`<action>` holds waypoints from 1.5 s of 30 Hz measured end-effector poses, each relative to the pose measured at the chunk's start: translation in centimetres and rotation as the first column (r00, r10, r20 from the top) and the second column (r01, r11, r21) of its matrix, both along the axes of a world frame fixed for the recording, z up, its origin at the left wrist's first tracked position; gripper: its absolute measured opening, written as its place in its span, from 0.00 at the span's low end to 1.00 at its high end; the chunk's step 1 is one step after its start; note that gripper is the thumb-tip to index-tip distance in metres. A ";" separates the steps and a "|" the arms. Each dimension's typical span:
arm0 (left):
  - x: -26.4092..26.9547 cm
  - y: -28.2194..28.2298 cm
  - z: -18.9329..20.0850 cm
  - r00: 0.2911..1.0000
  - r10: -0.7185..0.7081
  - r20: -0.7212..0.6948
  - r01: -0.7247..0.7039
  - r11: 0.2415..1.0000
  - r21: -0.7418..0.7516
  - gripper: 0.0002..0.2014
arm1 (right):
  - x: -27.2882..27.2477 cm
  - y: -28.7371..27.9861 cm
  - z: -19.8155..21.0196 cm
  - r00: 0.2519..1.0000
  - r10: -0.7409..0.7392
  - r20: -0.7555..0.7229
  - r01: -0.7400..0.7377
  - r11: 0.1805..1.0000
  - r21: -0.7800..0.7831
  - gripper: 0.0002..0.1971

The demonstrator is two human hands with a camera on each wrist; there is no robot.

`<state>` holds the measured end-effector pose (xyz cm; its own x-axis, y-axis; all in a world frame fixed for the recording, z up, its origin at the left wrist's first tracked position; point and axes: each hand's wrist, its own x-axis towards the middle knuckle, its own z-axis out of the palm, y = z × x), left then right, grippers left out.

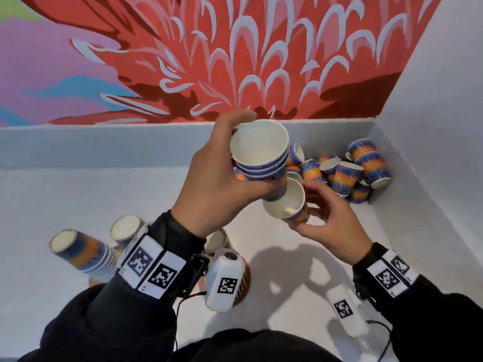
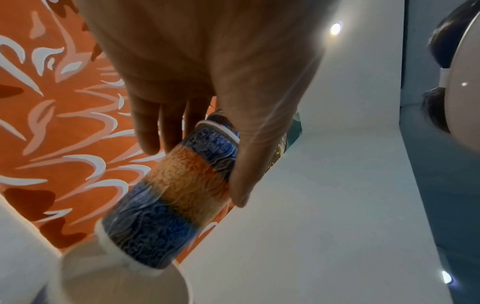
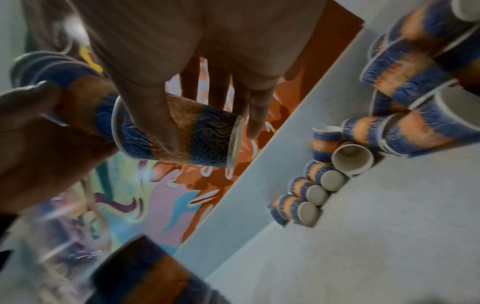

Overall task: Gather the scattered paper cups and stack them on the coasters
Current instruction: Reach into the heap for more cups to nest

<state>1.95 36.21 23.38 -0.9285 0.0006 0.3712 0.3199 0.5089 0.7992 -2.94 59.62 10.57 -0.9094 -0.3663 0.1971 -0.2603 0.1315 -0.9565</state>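
Observation:
My left hand (image 1: 245, 152) grips a short nested stack of blue-and-orange paper cups (image 1: 261, 163), mouth up and tilted toward me. In the left wrist view the thumb (image 2: 246, 164) and fingers (image 2: 145, 127) wrap the stack (image 2: 182, 185). My right hand (image 1: 300, 205) pinches a single cup (image 1: 285, 202), its mouth at the base of that stack. The right wrist view shows that cup (image 3: 179, 133) on its side under the thumb (image 3: 155, 115). Loose cups (image 1: 352, 171) lie heaped in the far right corner. Upside-down cup stacks (image 1: 83, 252) stand near me, one on a reddish coaster (image 1: 94, 282).
The white surface (image 1: 78, 194) is walled by a low white ledge at the back and a white wall (image 1: 431, 126) on the right, with a red flower mural above. A second coaster (image 1: 244, 280) shows behind the left wrist camera. Another upturned stack (image 1: 125, 228) stands by my left sleeve.

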 end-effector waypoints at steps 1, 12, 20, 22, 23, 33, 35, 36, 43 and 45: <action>0.9 0.2 0.1 1.000 -0.013 -0.013 0.014 0.999 0.033 0.46 | 1.0 -0.3 0.8 0.999 0.022 -0.032 -0.022 1.000 -0.012 0.37; 8.3 -2.3 -2.2 0.996 -0.060 0.062 0.032 0.926 0.376 0.52 | 8.1 -5.8 1.9 0.987 0.152 -0.048 -0.159 0.971 -0.178 0.37; 10.0 -10.7 -1.5 0.993 -0.117 0.023 0.088 0.851 0.517 0.48 | 10.1 -14.6 4.2 0.985 0.144 -0.094 -0.162 0.960 -0.227 0.36; 10.5 -14.0 -0.4 0.998 -0.056 -0.008 0.055 0.909 0.413 0.52 | 10.5 -17.4 5.8 0.983 0.135 -0.127 -0.161 0.961 -0.225 0.37; 10.8 -15.8 0.1 0.999 -0.037 -0.033 0.046 0.932 0.359 0.52 | 10.6 -18.8 6.6 0.981 0.129 -0.145 -0.157 0.966 -0.205 0.36; 13.4 -33.4 -0.1 0.969 -0.121 0.215 0.131 0.991 -0.034 0.40 | 10.4 -32.7 9.4 0.954 0.241 -0.179 -0.252 0.967 -0.043 0.34; 13.0 -35.8 -1.4 0.959 -0.122 0.257 0.132 0.991 -0.020 0.41 | 10.2 -34.8 9.7 0.954 0.250 -0.167 -0.260 0.965 -0.036 0.34; 12.7 -36.7 -2.1 0.954 -0.124 0.274 0.132 0.991 -0.012 0.41 | 10.0 -35.8 9.8 0.954 0.245 -0.174 -0.251 0.968 -0.017 0.34; 9.4 -39.5 -8.2 0.947 -0.136 0.290 0.112 0.989 0.099 0.41 | 9.0 -41.4 9.8 0.959 0.158 -0.234 -0.105 0.970 0.221 0.31; 8.8 -39.4 -10.4 0.948 -0.122 0.293 0.084 0.987 0.138 0.41 | 8.7 -42.3 9.5 0.946 0.175 -0.272 -0.074 0.936 0.344 0.30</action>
<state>10.80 -3.20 12.94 -0.9941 0.0745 0.0789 0.1014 0.3781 0.9202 5.80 17.34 20.06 -0.7715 -0.5618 0.2987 -0.5571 0.3696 -0.7437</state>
